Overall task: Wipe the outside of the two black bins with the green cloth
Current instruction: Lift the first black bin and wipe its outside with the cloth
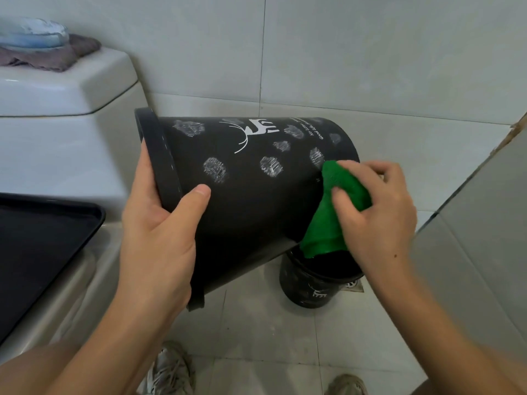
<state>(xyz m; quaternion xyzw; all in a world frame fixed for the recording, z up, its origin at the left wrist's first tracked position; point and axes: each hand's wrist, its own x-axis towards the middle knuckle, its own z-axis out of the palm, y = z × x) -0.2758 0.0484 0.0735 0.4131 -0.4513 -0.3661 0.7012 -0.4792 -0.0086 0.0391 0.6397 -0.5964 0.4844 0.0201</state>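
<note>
A black bin with a white deer print and grey patches is held in the air, tipped on its side with its rim to the left. My left hand grips that rim, thumb on the outer wall. My right hand holds the green cloth bunched against the bin's wall near its base end. A second black bin stands upright on the floor below, partly hidden by the first bin and the cloth.
A white toilet with its cistern fills the left; folded cloths lie on the cistern lid. A black tray rests on the toilet. Tiled wall behind, a wall edge at the right. My shoes are on the floor tiles.
</note>
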